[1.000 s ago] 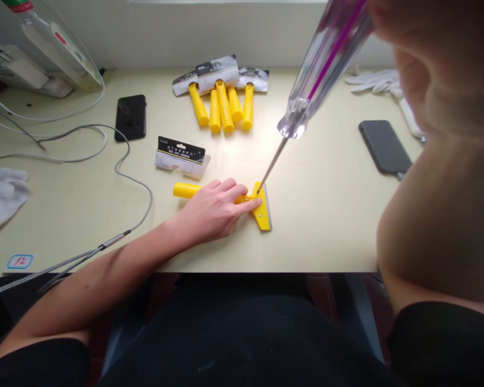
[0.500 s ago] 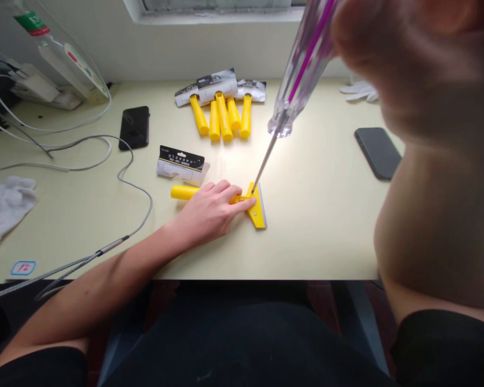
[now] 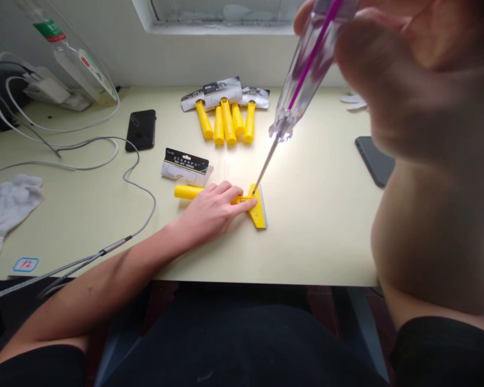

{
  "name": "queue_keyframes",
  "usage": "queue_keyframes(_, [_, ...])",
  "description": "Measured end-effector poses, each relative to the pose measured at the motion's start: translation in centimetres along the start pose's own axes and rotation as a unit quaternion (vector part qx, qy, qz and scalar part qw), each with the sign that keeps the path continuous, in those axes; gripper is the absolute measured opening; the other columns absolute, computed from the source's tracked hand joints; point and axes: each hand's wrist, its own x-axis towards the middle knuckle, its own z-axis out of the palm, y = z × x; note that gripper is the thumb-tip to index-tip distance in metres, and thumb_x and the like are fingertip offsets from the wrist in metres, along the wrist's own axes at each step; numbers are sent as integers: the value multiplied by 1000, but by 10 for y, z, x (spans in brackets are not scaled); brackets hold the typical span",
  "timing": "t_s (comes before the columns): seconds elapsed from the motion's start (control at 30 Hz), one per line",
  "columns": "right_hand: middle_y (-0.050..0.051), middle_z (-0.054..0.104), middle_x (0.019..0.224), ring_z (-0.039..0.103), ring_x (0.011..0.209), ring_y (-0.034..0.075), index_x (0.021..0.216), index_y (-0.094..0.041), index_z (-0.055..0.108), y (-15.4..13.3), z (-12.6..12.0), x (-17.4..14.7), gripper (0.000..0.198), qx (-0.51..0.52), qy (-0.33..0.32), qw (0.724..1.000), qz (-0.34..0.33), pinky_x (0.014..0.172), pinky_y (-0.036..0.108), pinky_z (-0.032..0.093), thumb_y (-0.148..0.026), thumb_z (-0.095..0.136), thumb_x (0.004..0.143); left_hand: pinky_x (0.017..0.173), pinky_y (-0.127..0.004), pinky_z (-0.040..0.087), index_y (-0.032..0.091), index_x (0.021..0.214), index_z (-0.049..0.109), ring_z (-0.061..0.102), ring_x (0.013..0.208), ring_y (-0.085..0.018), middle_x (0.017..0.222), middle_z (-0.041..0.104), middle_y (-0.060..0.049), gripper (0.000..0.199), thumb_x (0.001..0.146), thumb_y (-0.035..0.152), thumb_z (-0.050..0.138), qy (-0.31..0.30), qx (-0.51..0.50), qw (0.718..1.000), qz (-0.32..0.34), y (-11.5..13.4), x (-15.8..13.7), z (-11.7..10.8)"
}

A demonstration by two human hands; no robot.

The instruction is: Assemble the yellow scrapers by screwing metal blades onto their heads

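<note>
A yellow scraper (image 3: 258, 215) with a metal blade along its right edge lies on the table. My left hand (image 3: 215, 210) is closed over its handle near the head, the index finger stretched onto the head. My right hand (image 3: 387, 70), large and blurred close to the camera, grips a screwdriver (image 3: 304, 72) with a clear handle and a purple core. The screwdriver slants down to the left, its tip at the upper screw position on the scraper head. A second screw shows lower on the head. Behind my left hand stands a folded black-and-white packaging card (image 3: 185, 165).
Several yellow scrapers (image 3: 227, 123) with card-covered heads lie at the back. A black phone (image 3: 141, 130) is on the left, another phone (image 3: 375, 160) on the right. Cables (image 3: 139, 185), a white glove (image 3: 14, 209) and a bottle (image 3: 83, 72) occupy the left side.
The camera view has shifted slightly. My right hand and the screwdriver handle have turned a little, with the tip still on the scraper head. The left hand keeps its hold.
</note>
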Motion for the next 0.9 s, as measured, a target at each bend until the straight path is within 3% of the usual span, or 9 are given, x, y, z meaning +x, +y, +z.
queue_keyframes(0.07, [-10, 61, 113, 59, 112, 13, 118, -21, 62, 1, -3, 2, 32, -94, -46, 993, -59, 80, 17, 48, -30, 53, 89, 87, -35, 45, 28, 130, 58, 52, 101, -21, 113, 61, -9, 43, 92, 12, 49, -4, -2, 1000, -1, 0, 0, 0])
queue_keyframes(0.2, [-9, 61, 104, 61, 105, 12, 115, -20, 62, 1, -5, 3, 30, -199, -66, 969, -127, 83, 17, 50, -35, 53, 91, 87, -36, 44, 28, 130, 58, 52, 102, -21, 114, 60, -8, 42, 92, 12, 48, -8, -6, 1000, -1, -1, 0, 0])
queue_keyframes(0.3, [-7, 62, 112, 63, 107, 11, 118, -20, 60, 4, -3, 2, 26, -165, -57, 972, -155, 93, 22, 53, -28, 50, 96, 87, -36, 44, 28, 131, 57, 52, 101, -22, 113, 60, -9, 43, 92, 12, 48, -9, -5, 1000, 1, -1, 0, 1])
queue_keyframes(0.43, [-5, 63, 110, 63, 99, 13, 107, -23, 62, 5, -3, 3, 19, -178, -53, 966, -179, 81, 25, 58, -30, 63, 90, 86, -35, 44, 27, 132, 57, 51, 100, -22, 112, 60, -9, 43, 92, 12, 48, -10, -2, 1000, 0, -1, 0, 1])
queue_keyframes(0.53, [-2, 62, 109, 64, 99, 14, 108, -23, 62, 2, -4, 3, 18, -151, -82, 970, -170, 84, 27, 58, -22, 60, 90, 85, -35, 44, 27, 133, 56, 51, 99, -21, 111, 60, -8, 44, 93, 13, 47, -13, 0, 1000, -4, -1, 0, 0])
queue_keyframes(0.63, [1, 57, 115, 64, 101, 17, 121, -21, 57, 5, -5, 3, 31, -134, -127, 971, -153, 86, 30, 58, -22, 59, 91, 86, -35, 44, 28, 133, 56, 51, 100, -21, 112, 60, -9, 44, 93, 13, 47, -17, 1, 1000, -6, -1, 0, 0])
queue_keyframes(0.77, [0, 54, 111, 63, 87, 16, 120, -23, 51, 16, -4, 5, 42, -187, -103, 965, -152, 69, 28, 56, -23, 69, 82, 86, -35, 45, 28, 134, 55, 51, 100, -22, 113, 59, -9, 43, 94, 14, 45, -19, 8, 1000, -19, -2, 0, -1])
queue_keyframes(0.9, [1, 54, 110, 60, 83, 14, 115, -26, 52, 22, -6, 10, 36, -140, -69, 972, -174, 69, 27, 54, -19, 66, 83, 84, -34, 46, 27, 133, 56, 51, 99, -22, 111, 60, -9, 42, 95, 15, 45, -20, 11, 999, -33, -4, 0, -2])
